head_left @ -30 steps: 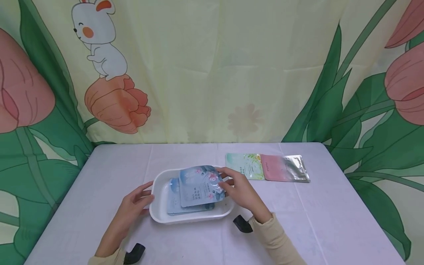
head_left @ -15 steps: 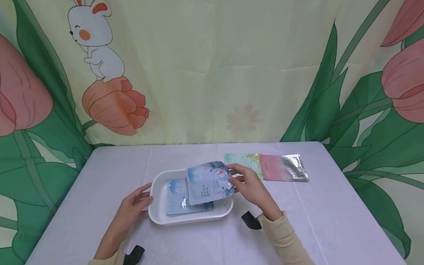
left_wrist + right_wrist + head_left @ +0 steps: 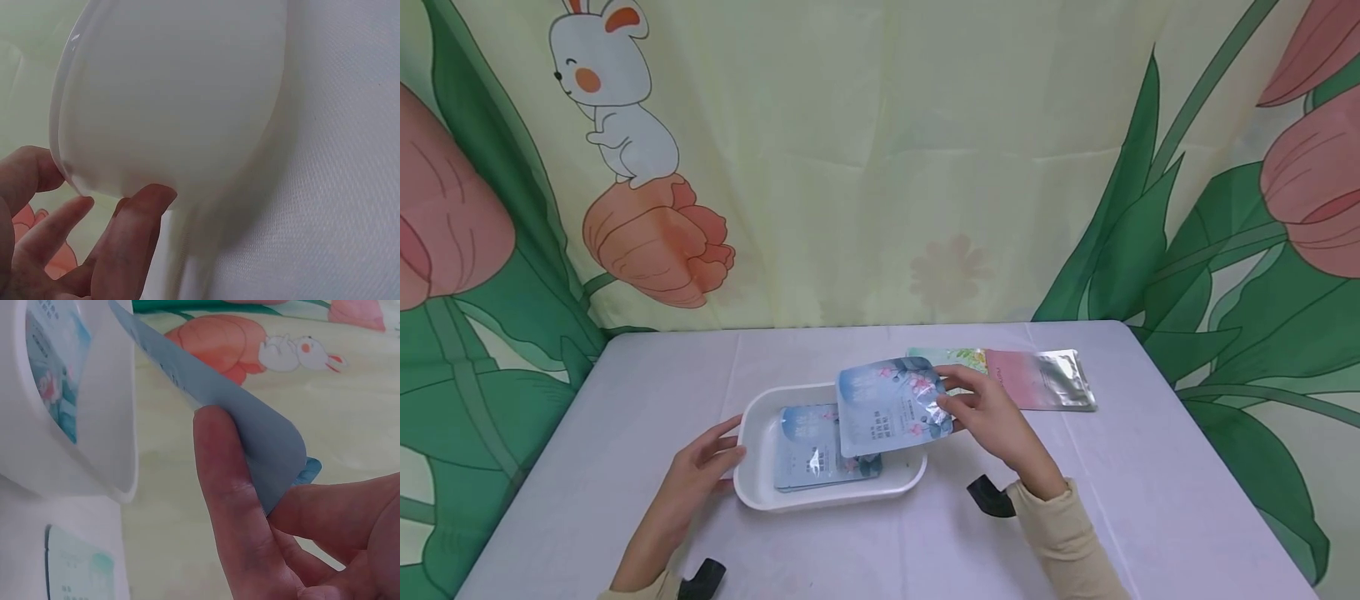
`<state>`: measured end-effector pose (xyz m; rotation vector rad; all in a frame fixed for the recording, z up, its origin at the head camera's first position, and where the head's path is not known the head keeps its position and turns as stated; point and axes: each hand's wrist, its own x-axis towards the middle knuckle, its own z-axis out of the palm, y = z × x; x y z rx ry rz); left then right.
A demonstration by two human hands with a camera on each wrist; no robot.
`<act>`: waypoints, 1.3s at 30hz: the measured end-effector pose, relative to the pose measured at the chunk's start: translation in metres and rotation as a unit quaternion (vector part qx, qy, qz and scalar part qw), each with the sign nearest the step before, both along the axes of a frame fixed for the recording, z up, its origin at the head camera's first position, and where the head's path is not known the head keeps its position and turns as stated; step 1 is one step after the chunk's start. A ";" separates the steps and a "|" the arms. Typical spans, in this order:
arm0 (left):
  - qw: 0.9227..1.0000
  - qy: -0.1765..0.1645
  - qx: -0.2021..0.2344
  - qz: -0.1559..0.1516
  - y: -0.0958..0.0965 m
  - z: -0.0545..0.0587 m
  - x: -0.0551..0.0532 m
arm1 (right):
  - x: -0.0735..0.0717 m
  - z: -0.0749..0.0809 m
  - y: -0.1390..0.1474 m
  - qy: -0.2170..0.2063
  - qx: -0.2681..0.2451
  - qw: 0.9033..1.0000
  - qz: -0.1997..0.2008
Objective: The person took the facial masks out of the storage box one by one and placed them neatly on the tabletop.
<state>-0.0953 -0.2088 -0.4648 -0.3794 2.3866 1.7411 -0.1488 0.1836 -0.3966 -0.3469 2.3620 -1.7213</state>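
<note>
In the head view, my right hand (image 3: 992,417) pinches a blue flowered sheet-mask packet (image 3: 891,407) by its right edge. The packet is tilted above the right part of a white tray (image 3: 756,492). Seen from the right wrist, the same packet (image 3: 250,419) is nearly edge-on, with fingers and thumb on it. More blue sheet-mask packets (image 3: 808,450) lie inside the tray, partly covered by the raised one. My left hand (image 3: 696,471) touches the tray's left end. The left wrist view has its fingertips against the tray's outer wall (image 3: 175,94) and rim, holding nothing else.
Toward the back right lie a green packet (image 3: 970,358), partly hidden by the blue one, and a pink and silver packet (image 3: 1041,379). The white-covered table (image 3: 850,550) ends at a printed curtain (image 3: 850,167).
My right hand has carried the blue packet up and to the right, uncovering more of the packets in the tray. My left hand stays at the tray's left end.
</note>
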 end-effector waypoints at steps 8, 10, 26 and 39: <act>1.000 0.001 0.002 0.001 0.000 0.000 -0.001 | 0.002 0.008 0.012 0.005 0.010 1.000 -0.017; 1.000 0.001 0.003 0.001 0.000 0.000 -0.001 | 0.002 0.010 0.016 0.009 0.016 1.000 -0.020; 1.000 -0.002 0.006 -0.006 -0.002 -0.001 -0.002 | 0.006 0.018 0.045 0.034 0.036 0.998 -0.049; 1.000 -0.002 0.007 -0.002 -0.001 -0.001 -0.001 | 0.012 0.024 0.069 0.020 0.078 0.993 -0.082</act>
